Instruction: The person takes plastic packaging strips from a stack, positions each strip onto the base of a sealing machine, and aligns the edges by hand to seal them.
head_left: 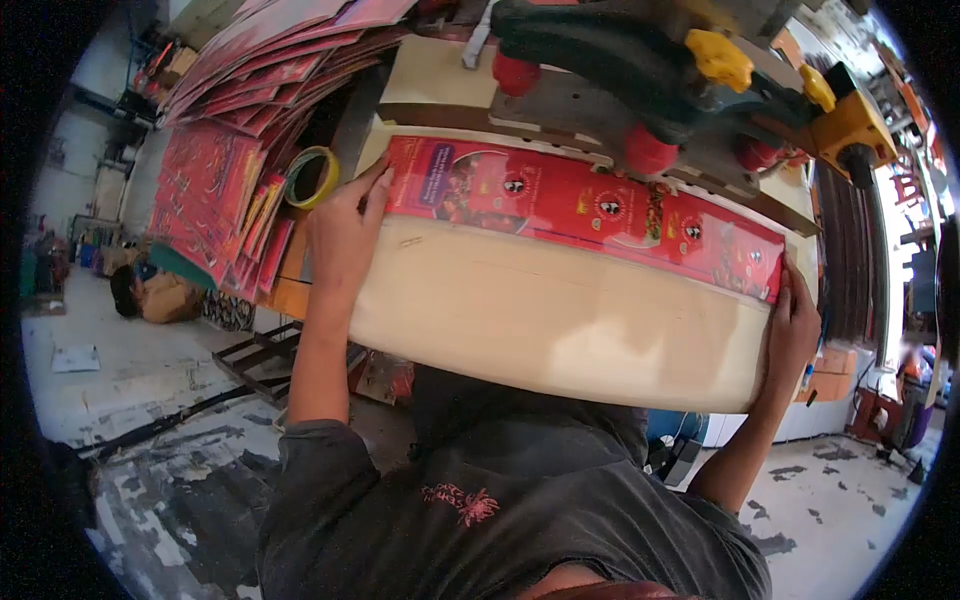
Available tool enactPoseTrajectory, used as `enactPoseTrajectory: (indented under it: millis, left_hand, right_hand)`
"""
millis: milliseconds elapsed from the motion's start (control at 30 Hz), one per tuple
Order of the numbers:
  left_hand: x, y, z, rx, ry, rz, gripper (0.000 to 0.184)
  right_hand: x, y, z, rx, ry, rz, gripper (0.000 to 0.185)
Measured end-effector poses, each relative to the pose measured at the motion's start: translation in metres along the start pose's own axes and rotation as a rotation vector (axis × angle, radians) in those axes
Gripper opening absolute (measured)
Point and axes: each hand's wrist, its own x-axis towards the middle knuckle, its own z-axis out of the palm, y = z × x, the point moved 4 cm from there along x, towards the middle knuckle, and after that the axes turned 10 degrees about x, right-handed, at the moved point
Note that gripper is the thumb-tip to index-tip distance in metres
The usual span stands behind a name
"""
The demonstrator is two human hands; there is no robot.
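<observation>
A long red printed cardboard sheet (560, 205) with food pictures and a glossy surface lies across the pale machine table (560, 310), along its far side. My left hand (348, 225) holds the sheet's left end, fingers closed at its edge. At the opposite end, my right hand (795, 315) grips the right edge, its fingertips by the corner. The sheet's far edge lies against the machine's front (540, 128), where the exact contact is hard to see.
Above the sheet stands a dark green machine (600, 60) with red knobs and a yellow knob (720, 60). A yellow control box (855, 125) hangs at the right. Stacked red printed sheets (270, 80) and a yellow tape roll (312, 177) are at the left.
</observation>
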Motion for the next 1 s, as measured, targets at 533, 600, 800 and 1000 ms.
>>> enactPoseTrajectory:
  millis: [533,600,800,1000]
  left_hand:
    - [0.004,-0.003,0.012,0.009,0.009,0.052,0.033]
    - [0.004,-0.002,0.013,0.028,0.001,0.045,0.033]
    - [0.005,0.016,0.004,0.036,-0.141,-0.08,0.038]
    - [-0.02,-0.014,-0.01,-0.049,-0.082,-0.011,0.043]
  right_hand:
    - [0.0,0.006,-0.001,0.019,-0.016,0.027,0.035]
    - [0.0,0.006,0.0,0.021,-0.012,0.017,0.034]
    - [-0.004,0.0,-0.01,0.119,0.045,0.024,0.033]
    - [-0.006,-0.017,0.01,0.057,0.055,-0.039,0.031]
